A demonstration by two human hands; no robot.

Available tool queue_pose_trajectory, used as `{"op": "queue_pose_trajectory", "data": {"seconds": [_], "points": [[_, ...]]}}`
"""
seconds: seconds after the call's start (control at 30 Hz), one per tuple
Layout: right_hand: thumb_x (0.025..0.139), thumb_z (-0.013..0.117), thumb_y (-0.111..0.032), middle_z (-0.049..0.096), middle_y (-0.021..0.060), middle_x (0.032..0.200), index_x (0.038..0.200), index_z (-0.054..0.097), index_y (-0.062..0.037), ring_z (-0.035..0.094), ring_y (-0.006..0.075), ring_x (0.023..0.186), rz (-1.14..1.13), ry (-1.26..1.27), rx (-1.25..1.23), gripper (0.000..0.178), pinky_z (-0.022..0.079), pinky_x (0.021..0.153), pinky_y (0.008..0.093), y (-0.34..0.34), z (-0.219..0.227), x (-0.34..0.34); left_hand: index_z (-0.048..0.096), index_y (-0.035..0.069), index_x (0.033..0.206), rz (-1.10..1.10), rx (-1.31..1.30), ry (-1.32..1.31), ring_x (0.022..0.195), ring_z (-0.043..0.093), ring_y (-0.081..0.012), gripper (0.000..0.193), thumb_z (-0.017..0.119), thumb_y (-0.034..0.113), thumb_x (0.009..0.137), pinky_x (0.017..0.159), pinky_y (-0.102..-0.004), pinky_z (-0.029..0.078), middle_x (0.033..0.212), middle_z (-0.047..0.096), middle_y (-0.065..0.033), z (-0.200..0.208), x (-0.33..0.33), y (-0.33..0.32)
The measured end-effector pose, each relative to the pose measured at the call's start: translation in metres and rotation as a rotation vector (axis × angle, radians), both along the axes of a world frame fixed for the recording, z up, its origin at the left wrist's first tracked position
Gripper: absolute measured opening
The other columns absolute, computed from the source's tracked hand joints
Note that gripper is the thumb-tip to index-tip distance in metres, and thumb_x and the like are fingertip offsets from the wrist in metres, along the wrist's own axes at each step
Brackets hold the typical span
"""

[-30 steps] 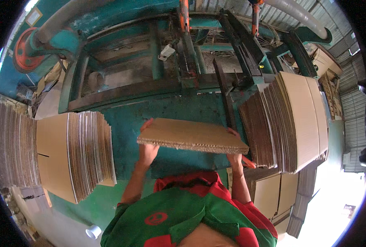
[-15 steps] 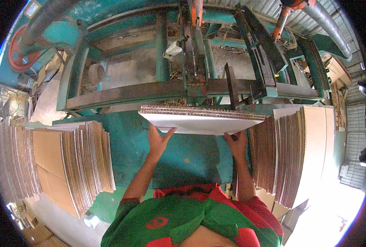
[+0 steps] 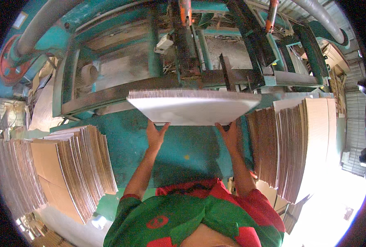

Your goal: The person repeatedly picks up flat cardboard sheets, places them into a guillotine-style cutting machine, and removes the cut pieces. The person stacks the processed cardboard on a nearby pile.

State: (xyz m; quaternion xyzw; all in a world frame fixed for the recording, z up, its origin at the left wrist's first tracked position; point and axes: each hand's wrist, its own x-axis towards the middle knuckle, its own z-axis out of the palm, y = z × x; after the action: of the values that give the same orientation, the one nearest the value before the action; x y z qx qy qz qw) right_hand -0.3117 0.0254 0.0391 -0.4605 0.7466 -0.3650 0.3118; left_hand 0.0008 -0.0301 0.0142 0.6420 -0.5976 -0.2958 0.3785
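Note:
Between my two hands is a stack of corrugated cardboard sheets point(image 3: 191, 111), white side facing me, its brown fluted edges along the far top. My left hand point(image 3: 156, 135) grips the near left corner, thumb on the white face and fingers hidden beneath. At the near right corner my right hand point(image 3: 229, 136) holds on the same way, with something dark at its thumb. The stack is held above the teal table point(image 3: 178, 154), tilted so that its white face shows.
Upright bundles of cardboard sheets point(image 3: 82, 164) stand at the left, and more cardboard sheets point(image 3: 292, 140) stand at the right. Beyond the table is a teal machine frame point(image 3: 96, 103) with dark upright bars. A red wheel point(image 3: 10, 61) sits at the far left.
The cardboard stack has tipped so more of its white face shows, and it has shifted slightly left. Both hands have kept hold of it. The whole view has also shifted a little.

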Motion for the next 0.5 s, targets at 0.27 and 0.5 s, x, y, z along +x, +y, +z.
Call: {"op": "queue_pose_trajectory", "data": {"seconds": [0.27, 0.5], "points": [[0.081, 0.076, -0.033, 0.065, 0.0177, 0.112, 0.121, 0.053, 0.0050, 0.064, 0.0284, 0.098, -0.025, 0.051, 0.061, 0.059, 0.048, 0.090, 0.0382, 0.013, -0.026, 0.004, 0.055, -0.004, 0.105, 0.082, 0.127, -0.038, 0.076, 0.068, -0.0304, 0.054, 0.075, 0.040, 0.081, 0.067, -0.0396, 0.054, 0.088, 0.068, -0.0176, 0.011, 0.011, 0.011], [0.090, 0.061, -0.044, 0.063, 0.0108, 0.112, 0.118, 0.058, -0.0005, 0.060, 0.0251, 0.106, -0.675, -1.082, 0.059, 0.051, 0.048, 0.090, 0.0388, 0.017, -0.020, 0.002, 0.054, -0.004, 0.108, 0.082, 0.458, 0.106, 0.061, 0.067, -0.0231, 0.057, 0.069, 0.046, 0.084, 0.044, -0.0322, 0.052, 0.087, 0.068, -0.0164, 0.012, 0.003, 0.016]]}}
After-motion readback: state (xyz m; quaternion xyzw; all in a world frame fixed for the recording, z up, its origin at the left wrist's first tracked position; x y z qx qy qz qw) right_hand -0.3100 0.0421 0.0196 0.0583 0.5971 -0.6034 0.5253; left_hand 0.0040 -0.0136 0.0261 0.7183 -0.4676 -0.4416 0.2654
